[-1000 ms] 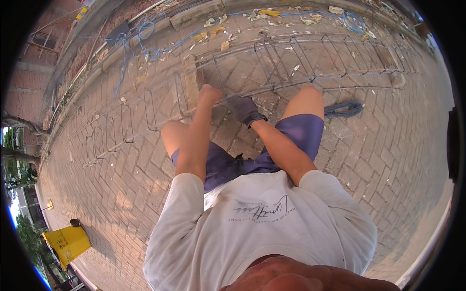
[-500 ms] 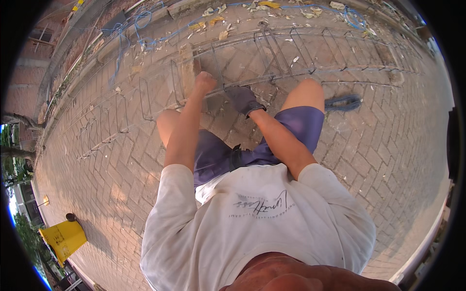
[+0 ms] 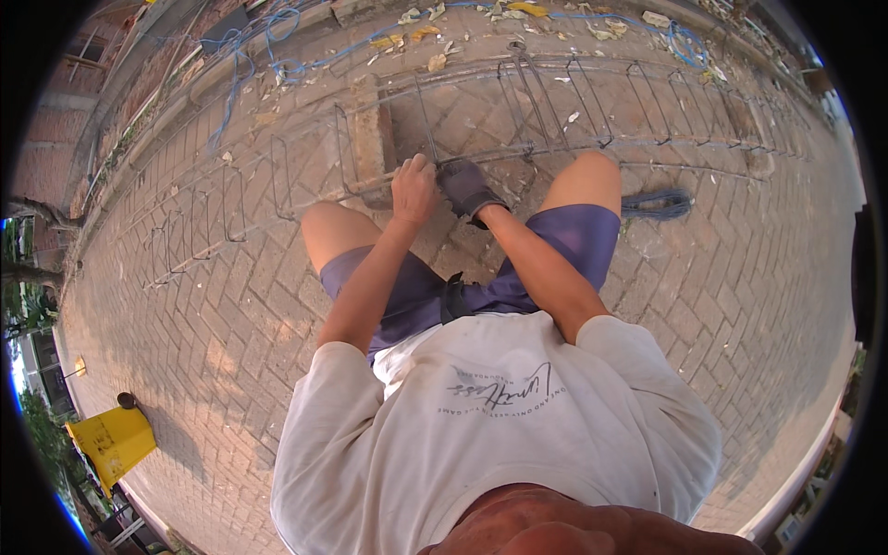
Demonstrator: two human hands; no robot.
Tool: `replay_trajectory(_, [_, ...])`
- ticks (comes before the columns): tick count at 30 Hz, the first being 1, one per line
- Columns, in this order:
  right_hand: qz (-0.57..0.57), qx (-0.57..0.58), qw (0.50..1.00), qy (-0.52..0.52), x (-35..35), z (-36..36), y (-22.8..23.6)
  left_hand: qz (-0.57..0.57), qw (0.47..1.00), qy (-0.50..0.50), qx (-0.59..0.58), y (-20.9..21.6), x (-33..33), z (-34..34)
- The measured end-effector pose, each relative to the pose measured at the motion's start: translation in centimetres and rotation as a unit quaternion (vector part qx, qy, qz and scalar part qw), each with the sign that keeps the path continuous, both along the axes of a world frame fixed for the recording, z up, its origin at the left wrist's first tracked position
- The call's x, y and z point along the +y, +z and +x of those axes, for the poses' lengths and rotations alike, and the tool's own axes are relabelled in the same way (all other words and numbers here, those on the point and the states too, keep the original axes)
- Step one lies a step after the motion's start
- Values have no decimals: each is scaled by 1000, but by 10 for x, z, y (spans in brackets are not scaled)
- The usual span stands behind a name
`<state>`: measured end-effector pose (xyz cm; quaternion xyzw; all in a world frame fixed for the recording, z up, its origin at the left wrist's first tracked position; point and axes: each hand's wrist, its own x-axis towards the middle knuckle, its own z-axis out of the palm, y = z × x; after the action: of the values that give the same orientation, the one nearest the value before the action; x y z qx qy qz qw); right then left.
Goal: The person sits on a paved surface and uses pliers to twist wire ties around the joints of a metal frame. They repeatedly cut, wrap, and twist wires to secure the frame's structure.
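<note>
A long steel rebar cage (image 3: pixel 481 151) lies across in front of my knees, with thin bent stirrups (image 3: pixel 425 116) along its rods. My bare left hand (image 3: pixel 414 190) is closed at the near rod, by the foot of one stirrup. Right beside it, my right hand (image 3: pixel 467 188) wears a dark glove, its fingers curled at the same joint. What either hand pinches there is hidden or too small to make out. Under the cage, just left of my left hand, lies a wooden block (image 3: pixel 372 129).
A coil of dark thin wire (image 3: pixel 657 203) rests on the paving right of my right knee. Blue cord (image 3: pixel 305 69) and dry leaves (image 3: pixel 425 34) line the far kerb. Another wooden block (image 3: pixel 754 139) supports the cage's right end. A yellow bin (image 3: pixel 113 446) stands at lower left.
My left hand has come right and nearer to me, from beside the wooden block to against the gloved hand. My right hand stays at nearly the same spot on the cage.
</note>
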<state>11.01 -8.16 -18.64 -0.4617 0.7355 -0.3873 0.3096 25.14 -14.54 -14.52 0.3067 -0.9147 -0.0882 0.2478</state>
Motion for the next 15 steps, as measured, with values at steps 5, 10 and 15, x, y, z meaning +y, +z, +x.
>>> replay_trajectory(5, [73, -169, 977, -106, 7, 9, -1, 57, 995, 36, 71, -9, 7, 6])
replay_trajectory(10, [-64, 220, 973, -6, 7, 7, -9, 106, 989, 61, 79, -13, 12, 1])
replay_trajectory(15, [11, 246, 967, 63, 2, -4, -9, 103, 991, 47, 74, -12, 14, -4])
